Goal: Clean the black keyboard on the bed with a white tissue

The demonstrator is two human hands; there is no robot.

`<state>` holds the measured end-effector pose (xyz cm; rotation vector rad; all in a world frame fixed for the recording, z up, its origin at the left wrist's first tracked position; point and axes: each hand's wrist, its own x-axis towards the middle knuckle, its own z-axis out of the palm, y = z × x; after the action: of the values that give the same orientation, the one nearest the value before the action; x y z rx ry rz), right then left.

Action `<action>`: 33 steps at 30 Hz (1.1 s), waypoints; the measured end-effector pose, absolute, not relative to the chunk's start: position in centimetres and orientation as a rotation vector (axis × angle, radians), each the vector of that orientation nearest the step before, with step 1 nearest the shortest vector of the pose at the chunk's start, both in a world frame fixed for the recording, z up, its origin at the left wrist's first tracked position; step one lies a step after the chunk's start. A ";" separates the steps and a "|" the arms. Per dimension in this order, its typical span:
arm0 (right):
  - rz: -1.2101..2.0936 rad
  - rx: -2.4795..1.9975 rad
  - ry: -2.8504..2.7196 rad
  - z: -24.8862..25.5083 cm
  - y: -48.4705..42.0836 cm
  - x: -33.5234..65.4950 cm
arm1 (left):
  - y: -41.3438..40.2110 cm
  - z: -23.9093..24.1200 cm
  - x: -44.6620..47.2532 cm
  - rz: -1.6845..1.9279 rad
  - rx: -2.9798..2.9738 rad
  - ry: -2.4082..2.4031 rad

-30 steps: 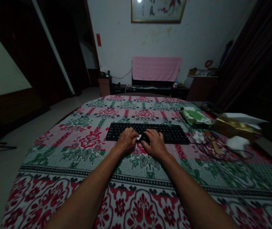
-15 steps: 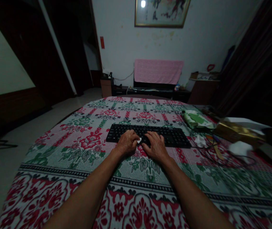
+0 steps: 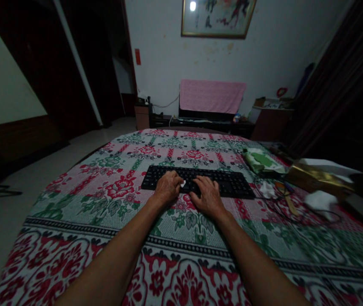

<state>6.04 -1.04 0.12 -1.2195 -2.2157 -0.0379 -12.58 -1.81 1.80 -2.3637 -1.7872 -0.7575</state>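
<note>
A black computer keyboard (image 3: 231,182) lies on the patterned cloth in front of me. My left hand (image 3: 168,187) is over its left half, fingers curled in a pinch. A small wad of white tissue (image 3: 183,183) pokes out at those fingertips, against the keys; most of it is hidden by the hand. To the right of it, my right hand (image 3: 207,194) lies with fingers spread along the keyboard's middle and front edge, holding nothing. Its thumb points toward the left hand.
A floral tablecloth (image 3: 111,204) covers the table. On the right are a green and white soft packet (image 3: 261,160), a gold box (image 3: 318,176), crumpled white tissue (image 3: 321,199), a flat wooden stick (image 3: 291,205) and a looped black cable (image 3: 277,212). Beyond the table, a pink cloth (image 3: 212,95) hangs over a screen.
My left hand has shifted slightly up and left over the keys with the white wad. The right hand stays almost in place.
</note>
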 end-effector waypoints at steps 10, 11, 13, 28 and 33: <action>0.048 -1.014 -2.180 0.8 -1.4 4.4 | -1.3 1.8 -11.9 -1.472 -2.348 -1.808; 0.050 -1.004 -2.171 0.8 -1.4 4.4 | -1.3 1.8 -11.7 -1.509 -2.347 -1.815; 0.056 -0.991 -2.150 0.9 -1.4 4.3 | -1.4 1.9 -11.4 -1.546 -2.349 -1.837; -0.020 -1.057 -2.012 0.7 -0.4 5.8 | 0.5 2.8 -9.7 -1.144 -2.578 -1.574; -0.028 -1.094 -2.084 0.9 -0.5 5.5 | 0.4 2.4 -10.6 -1.047 -2.603 -1.614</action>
<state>5.52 -0.45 0.90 -1.0944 -2.0844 -0.0278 -10.59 0.36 2.35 -2.6029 -1.6140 -1.0468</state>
